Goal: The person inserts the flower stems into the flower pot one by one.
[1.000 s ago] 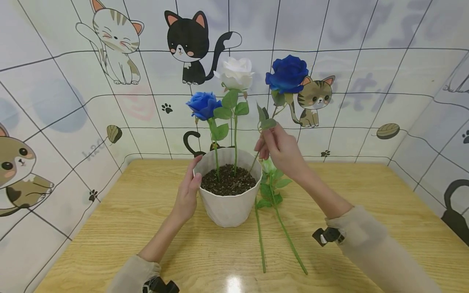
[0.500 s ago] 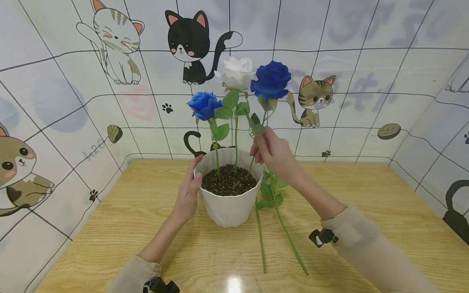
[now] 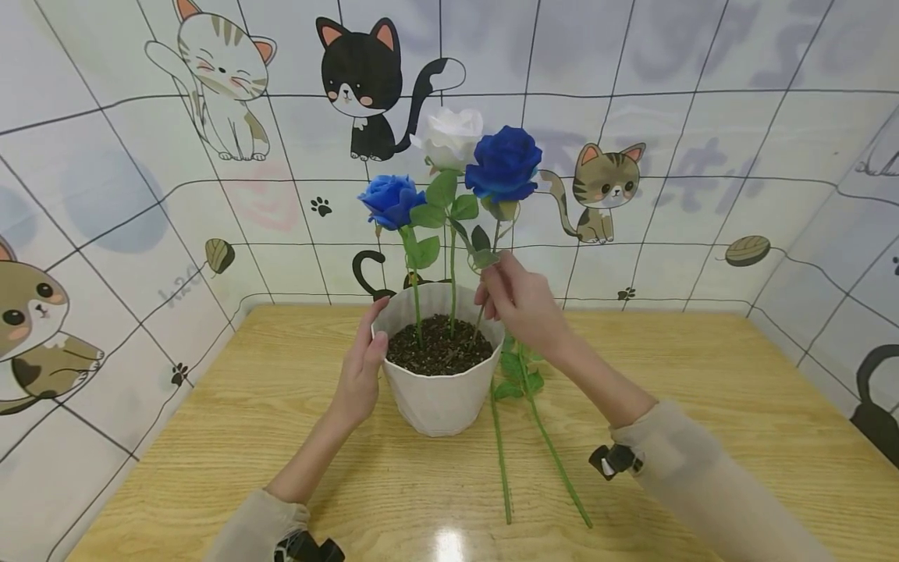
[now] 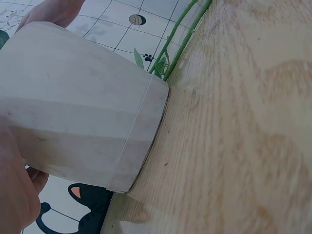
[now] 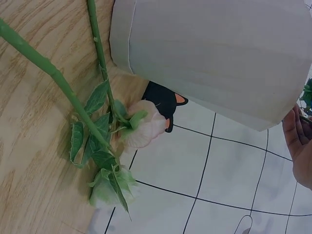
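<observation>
At the bottom of the frame, a beige sleeve (image 3: 256,527) reaches in at lower left and another at lower right. Two cut rose stems (image 3: 555,453) lie on the wooden table (image 3: 393,499), right of centre; the right wrist view shows their blooms, one pale pink (image 5: 144,126), one greenish white (image 5: 113,187). At the centre stands the white pot (image 3: 441,402), upright, its left side gripped by the left hand (image 3: 360,375), thumb at the rim. The right hand (image 3: 523,304) pinches the stem of the dark blue rose (image 3: 504,164), which runs down to the soil (image 3: 435,355). Left of it rise a lighter blue rose (image 3: 391,203) and a white rose (image 3: 453,139). Behind, cartoon cats cover the gridded wall (image 3: 492,47).
</observation>
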